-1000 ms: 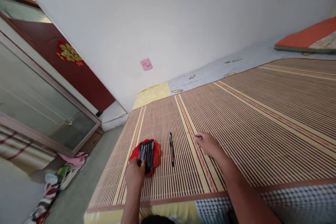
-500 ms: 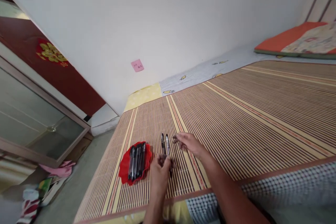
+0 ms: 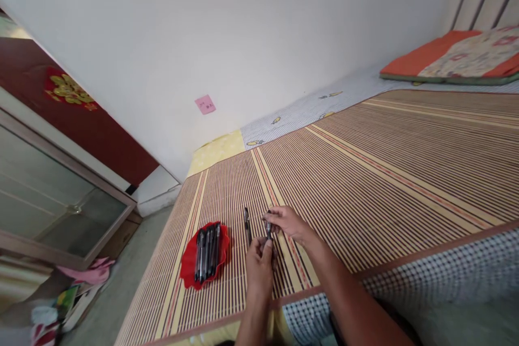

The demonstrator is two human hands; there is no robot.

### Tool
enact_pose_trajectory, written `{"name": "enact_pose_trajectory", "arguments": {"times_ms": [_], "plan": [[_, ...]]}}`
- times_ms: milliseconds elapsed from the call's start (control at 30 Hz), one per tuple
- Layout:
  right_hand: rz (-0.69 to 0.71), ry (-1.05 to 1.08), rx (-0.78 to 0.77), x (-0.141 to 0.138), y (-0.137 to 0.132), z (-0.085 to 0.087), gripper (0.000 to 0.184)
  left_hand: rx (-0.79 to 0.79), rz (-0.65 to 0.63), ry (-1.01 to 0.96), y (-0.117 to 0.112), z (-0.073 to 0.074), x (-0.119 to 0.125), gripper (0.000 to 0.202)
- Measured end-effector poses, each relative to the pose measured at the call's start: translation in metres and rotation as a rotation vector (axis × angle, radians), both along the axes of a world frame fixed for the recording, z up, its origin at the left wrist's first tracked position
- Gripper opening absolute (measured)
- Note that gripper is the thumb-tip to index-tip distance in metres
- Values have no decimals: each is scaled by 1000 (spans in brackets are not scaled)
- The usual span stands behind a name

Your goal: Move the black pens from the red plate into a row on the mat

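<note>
My left hand [image 3: 260,259] is closed around the lower part of a pen [image 3: 268,231]. The fingers of my right hand [image 3: 284,221] pinch the same pen near its upper end, so both hands share it just above the striped mat [image 3: 344,189]. Another dark pen [image 3: 247,221] lies on the mat to the left of my hands, its lower end close to my left hand. Farther left, a red scalloped dish [image 3: 188,262] holds several dark pens [image 3: 207,251] lying side by side.
The mat covers a bed with a checked sheet [image 3: 308,316] along its near edge. An orange floral folded quilt or pad [image 3: 440,57] lies at the far right. A pink note [image 3: 205,104] is stuck on the white wall [image 3: 259,27]. Clothes [image 3: 89,271] lie on the floor at left.
My left hand has moved slightly right with one pen, away from the pen lying on the mat. My right hand has come in from beside it and closed on the pen's upper end.
</note>
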State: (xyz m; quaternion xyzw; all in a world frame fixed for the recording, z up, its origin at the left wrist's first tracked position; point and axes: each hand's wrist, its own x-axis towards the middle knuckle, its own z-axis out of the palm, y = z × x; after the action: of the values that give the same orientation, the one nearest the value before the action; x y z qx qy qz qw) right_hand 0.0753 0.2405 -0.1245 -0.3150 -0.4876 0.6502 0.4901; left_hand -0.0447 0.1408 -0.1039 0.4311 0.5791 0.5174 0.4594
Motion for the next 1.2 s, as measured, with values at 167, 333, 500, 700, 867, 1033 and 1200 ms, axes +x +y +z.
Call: {"name": "enact_pose_trajectory", "arguments": {"times_ms": [167, 333, 500, 700, 867, 1033, 1200], "plan": [[-443, 178, -204, 34, 15, -5, 34, -27, 4, -36, -14, -10, 3, 43], [-327, 186, -245, 46, 8, 2, 22, 40, 88, 7, -13, -10, -2, 38], [5, -33, -74, 26, -5, 9, 33, 125, 168, 180, -6, -9, -6, 31], [152, -191, -6, 11, -13, 16, 39, 178, 217, 340, -5, -14, -7, 24], [119, -228, 52, 10, -13, 19, 38, 172, 235, 341, -3, -17, -11, 26], [62, -225, 128, 10, -12, 18, 35, 138, 217, 280, -1, -18, -13, 30], [130, -173, 94, 12, -15, 22, 31, 78, 98, 141, -3, -15, -9, 36]]}}
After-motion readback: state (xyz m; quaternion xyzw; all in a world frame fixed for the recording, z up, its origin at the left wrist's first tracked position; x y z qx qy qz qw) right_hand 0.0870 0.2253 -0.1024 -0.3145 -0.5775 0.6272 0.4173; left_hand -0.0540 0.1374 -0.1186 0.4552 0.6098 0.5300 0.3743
